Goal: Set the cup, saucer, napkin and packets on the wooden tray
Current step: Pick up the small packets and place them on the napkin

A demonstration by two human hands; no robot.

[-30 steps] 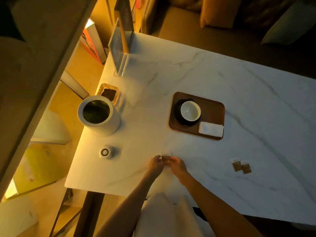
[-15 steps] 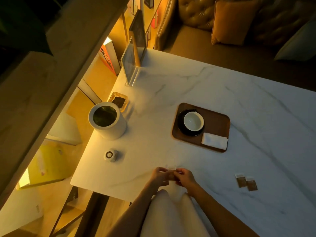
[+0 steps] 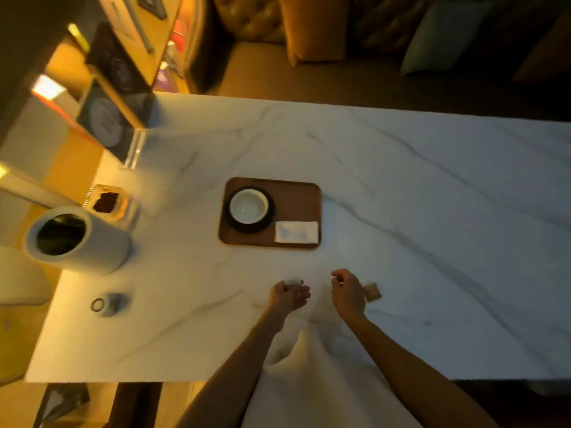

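Observation:
The wooden tray (image 3: 296, 193) lies mid-table. On its left half stands the white cup (image 3: 248, 206) on a black saucer (image 3: 271, 211). A folded white napkin (image 3: 296, 232) rests in the tray's near right corner. My left hand (image 3: 287, 296) hovers near the table's front edge, pinching a small packet (image 3: 293, 281) whose pale top sticks out of the fingers. My right hand (image 3: 347, 293) is a little to the right, fingers loosely curled and holding nothing visible. A brown packet (image 3: 373, 291) lies on the table just past that hand, partly hidden by it.
A white cylindrical container (image 3: 77, 239) and a small glass dish (image 3: 108, 202) of dark stuff stand at the table's left edge. A small round object (image 3: 105, 304) sits nearer. An acrylic sign holder (image 3: 123, 131) stands at the far left corner. A sofa lies beyond the marble table (image 3: 432, 211).
My hands, together on one packet before, have parted. The left keeps the packet and the right has moved right, beside the packets lying on the table. The camera view has swung.

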